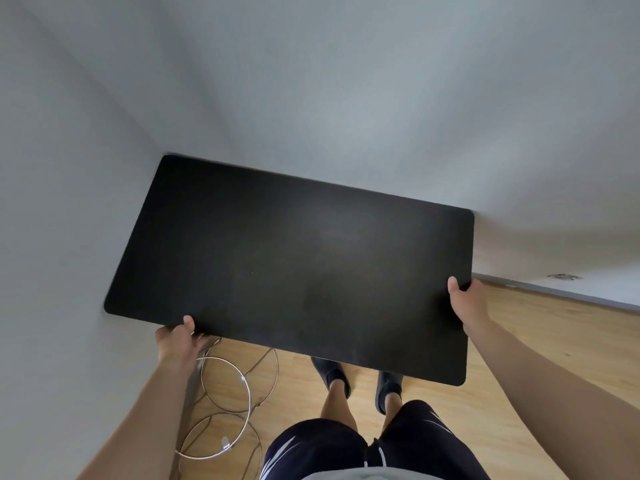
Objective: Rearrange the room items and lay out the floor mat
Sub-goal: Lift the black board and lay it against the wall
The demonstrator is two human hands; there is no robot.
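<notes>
A black floor mat point(287, 268) is held up flat in the air in front of the body, out over the wooden floor point(540, 358), its far long edge close to the pale wall point(311, 98). It is tilted a little, the left end higher and further off, the right end nearer. The corners are rounded and the surface is plain and dark, with a faint sheen near the middle.

The near long edge is gripped by the left hand point(176, 341) towards the left end: the thumb is laid on top, the fingers point(201, 339) are curled beneath, clamping the mat. The right short edge is gripped by the right hand point(467, 303), thumb seen on top, the rest wrapped under the rim and mostly hidden.

Below the mat, two feet in dark shoes point(330, 374) are planted on the floor, and dark shorts point(408, 441) are seen at the bottom of the view. Beside the left forearm, a round wire-framed stand point(225, 407) with metal rings is standing on the floor by the wall. On the right, a pale skirting line point(554, 291) is seen where wall meets floor.
</notes>
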